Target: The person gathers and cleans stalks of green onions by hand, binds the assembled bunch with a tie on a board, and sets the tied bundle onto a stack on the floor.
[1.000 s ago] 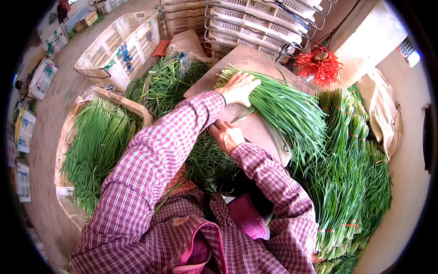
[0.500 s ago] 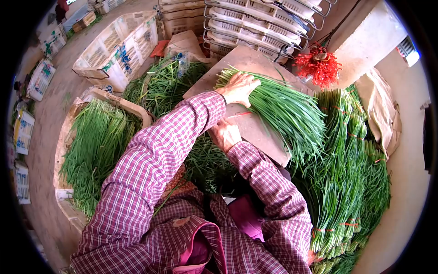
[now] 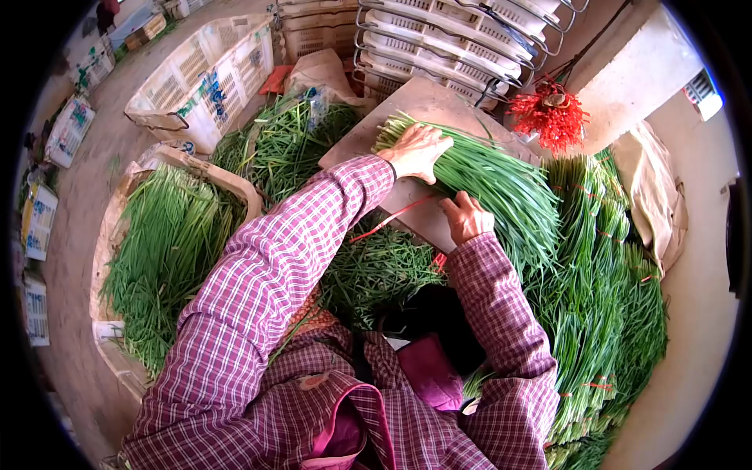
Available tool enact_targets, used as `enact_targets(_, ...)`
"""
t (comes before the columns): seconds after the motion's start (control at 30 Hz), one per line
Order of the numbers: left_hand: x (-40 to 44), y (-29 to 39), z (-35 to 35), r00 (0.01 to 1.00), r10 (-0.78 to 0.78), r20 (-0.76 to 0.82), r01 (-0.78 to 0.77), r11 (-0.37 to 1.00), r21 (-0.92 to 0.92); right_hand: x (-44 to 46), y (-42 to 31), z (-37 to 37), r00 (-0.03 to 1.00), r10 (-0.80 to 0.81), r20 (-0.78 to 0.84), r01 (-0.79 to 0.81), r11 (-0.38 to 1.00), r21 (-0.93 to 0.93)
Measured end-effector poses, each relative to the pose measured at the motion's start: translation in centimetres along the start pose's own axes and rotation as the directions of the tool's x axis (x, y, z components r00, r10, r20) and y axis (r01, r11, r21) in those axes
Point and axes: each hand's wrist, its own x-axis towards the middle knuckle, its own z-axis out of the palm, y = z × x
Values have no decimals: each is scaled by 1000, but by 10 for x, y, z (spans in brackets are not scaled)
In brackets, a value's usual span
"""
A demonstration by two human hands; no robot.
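Observation:
A thick bunch of long green garlic chives (image 3: 497, 184) lies across a tilted flat board (image 3: 364, 129), its pale cut ends at the upper left. My left hand (image 3: 419, 150) is wrapped over the bunch near those ends, pressing it against the board. My right hand (image 3: 468, 219) is at the lower edge of the bunch, its fingers curled; whatever they hold is hidden. A thin red tie (image 3: 392, 219) comes from beneath the bunch and hangs over the board's near edge, with its far part out of sight.
Tied chive bunches (image 3: 587, 313) are piled at the right. Loose chives (image 3: 157, 266) fill a crate at the left, and cut leaves (image 3: 376, 270) lie below the board. Red ties (image 3: 551, 121) hang near the pillar. Crates (image 3: 446, 47) are stacked behind.
My right hand has moved right, from below the board's near edge to the lower side of the bunch. More of the red tie now shows. My left hand stays on the bunch.

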Motion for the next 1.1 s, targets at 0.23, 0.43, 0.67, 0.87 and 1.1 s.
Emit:
enact_targets(0.23,2,-1,0,1000,10,-1,-10,1000,22,9,7,15,981,-183,-65,173,974,-144)
enact_targets(0.43,6,-2,1,1000,-5,21,4,999,33,16,17,17,977,-205,-61,190,963,-190)
enact_targets(0.67,4,-1,0,999,8,34,-9,1000,25,-22,-89,-65,451,-610,652,-309,578,755)
enact_targets(0.87,-2,0,0,1000,-6,24,6,1000,5,3,-92,-17,963,-227,145,191,955,228)
enact_targets(1.1,-2,3,-1,1000,-5,26,5,1000,10,22,-78,24,951,-309,-26,310,947,82)
